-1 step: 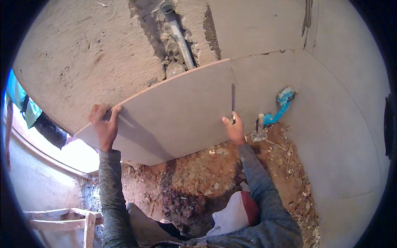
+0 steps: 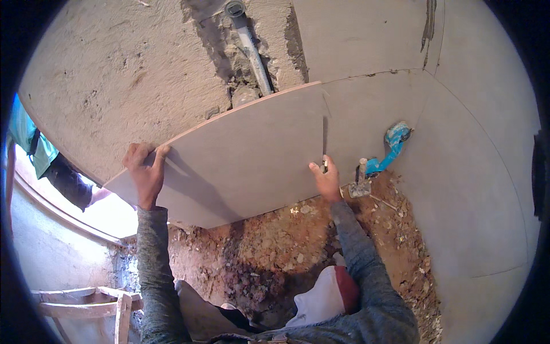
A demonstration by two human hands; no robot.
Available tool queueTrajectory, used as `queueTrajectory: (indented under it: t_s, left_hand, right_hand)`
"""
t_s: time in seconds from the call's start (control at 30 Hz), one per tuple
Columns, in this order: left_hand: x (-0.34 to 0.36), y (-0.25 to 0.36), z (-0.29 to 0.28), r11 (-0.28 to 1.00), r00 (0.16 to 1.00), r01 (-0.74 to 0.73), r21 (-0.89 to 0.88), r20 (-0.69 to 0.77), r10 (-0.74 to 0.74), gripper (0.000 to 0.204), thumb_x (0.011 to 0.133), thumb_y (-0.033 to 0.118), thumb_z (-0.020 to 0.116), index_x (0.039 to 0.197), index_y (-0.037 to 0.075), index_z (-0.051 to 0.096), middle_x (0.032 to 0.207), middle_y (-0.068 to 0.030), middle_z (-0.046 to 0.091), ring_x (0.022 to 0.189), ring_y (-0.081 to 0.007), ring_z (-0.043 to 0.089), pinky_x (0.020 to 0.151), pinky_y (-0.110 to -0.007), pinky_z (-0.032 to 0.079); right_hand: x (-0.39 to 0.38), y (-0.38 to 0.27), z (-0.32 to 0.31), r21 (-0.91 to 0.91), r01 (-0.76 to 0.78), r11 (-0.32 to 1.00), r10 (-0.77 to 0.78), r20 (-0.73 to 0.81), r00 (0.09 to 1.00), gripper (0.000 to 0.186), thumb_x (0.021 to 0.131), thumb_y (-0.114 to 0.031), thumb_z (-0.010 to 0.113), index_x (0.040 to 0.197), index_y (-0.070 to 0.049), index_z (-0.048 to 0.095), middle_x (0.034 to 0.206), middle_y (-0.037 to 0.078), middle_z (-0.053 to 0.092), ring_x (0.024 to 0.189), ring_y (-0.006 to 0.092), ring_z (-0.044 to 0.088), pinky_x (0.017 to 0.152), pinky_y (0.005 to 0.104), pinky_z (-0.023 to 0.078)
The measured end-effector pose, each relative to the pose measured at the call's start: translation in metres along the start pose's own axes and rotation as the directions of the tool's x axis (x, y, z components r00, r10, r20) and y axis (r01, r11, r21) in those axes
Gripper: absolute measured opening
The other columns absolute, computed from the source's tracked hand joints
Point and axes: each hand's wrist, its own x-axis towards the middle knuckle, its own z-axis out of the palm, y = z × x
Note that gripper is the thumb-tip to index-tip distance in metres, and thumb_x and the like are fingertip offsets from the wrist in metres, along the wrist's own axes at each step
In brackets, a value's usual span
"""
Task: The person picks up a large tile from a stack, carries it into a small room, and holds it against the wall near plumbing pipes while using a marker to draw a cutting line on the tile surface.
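Note:
A large grey tile (image 2: 252, 155) stands against the wall, its reddish top edge slanting up to the right. My left hand (image 2: 145, 172) is closed over that top edge near the tile's left end, thumb and fingers bent round it. At the tile's right end, my right hand (image 2: 326, 179) grips a thin, dark-bladed tool (image 2: 325, 135). The blade points up along the tile near its right edge; its exact kind I cannot make out. To the right of this hand lie a dusty block-headed tool (image 2: 360, 186) with a short handle and a curved blue object (image 2: 391, 152).
A grey pipe (image 2: 252, 54) runs down a channel in the rough plaster wall (image 2: 132, 69). Grey tiles (image 2: 470, 172) cover the right side. Below lies rubble-strewn soil (image 2: 275, 235). Lower left stands a wooden frame (image 2: 123, 315); another person's dark sleeve (image 2: 69, 180) shows at the far left.
The bladed tool in my right hand has turned slightly and looks thinner. At the far left, the other person's arm has shifted and some skin now shows. My left hand stays on the tile.

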Motion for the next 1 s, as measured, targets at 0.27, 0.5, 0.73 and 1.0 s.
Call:
queueTrajectory:
  t_s: [0.27,0.5,0.73,1.0]
  left_hand:
    - [0.0,0.0,0.0,0.998,0.999,-0.039,0.046,-0.003,0.039,0.021,0.08,0.021,0.078,0.081,0.003,0.068,0.078,-0.0078,0.057,0.08,-0.0237,0.054,0.077,-0.036,0.04]
    - [-0.002,0.0,-0.004,1.0,1.0,-0.002,0.012,0.004,0.002,0.025,0.078,0.028,0.08,0.081,0.006,0.069,0.081,-0.0054,0.059,0.084,-0.0227,0.053,0.087,-0.038,0.034]
    - [0.001,0.005,-0.002,0.997,0.999,-0.032,0.072,-0.004,0.033,0.024,0.078,0.027,0.08,0.083,0.006,0.069,0.081,-0.0054,0.06,0.086,-0.0234,0.053,0.089,-0.038,0.034]
    - [-0.005,-0.01,0.001,1.0,1.0,0.021,0.013,0.005,-0.021,0.021,0.081,0.023,0.079,0.082,0.004,0.068,0.081,-0.0068,0.059,0.084,-0.0225,0.054,0.082,-0.035,0.038]
  right_hand:
    - [-0.002,0.025,0.009,-0.029,0.122,0.992,-0.124,-0.102,0.987,0.044,0.083,-0.019,0.072,0.12,0.002,0.06,0.107,0.019,0.064,0.094,0.0301,0.062,0.083,0.0397,0.05]
    - [-0.018,0.014,0.001,0.166,0.005,0.986,0.04,-0.267,0.963,0.027,0.09,-0.006,0.06,0.116,0.002,0.064,0.106,0.013,0.067,0.099,0.0208,0.063,0.087,0.0338,0.051]
    - [-0.021,-0.015,-0.024,0.148,0.078,0.986,-0.05,-0.184,0.982,0.021,0.094,-0.009,0.057,0.11,0.002,0.067,0.096,0.009,0.07,0.091,0.0167,0.064,0.084,0.0317,0.051]
    - [-0.025,-0.012,-0.022,0.212,-0.076,0.974,0.109,-0.149,0.983,0.021,0.092,-0.011,0.062,0.108,0.001,0.068,0.098,0.009,0.071,0.092,0.0167,0.064,0.085,0.0315,0.051]
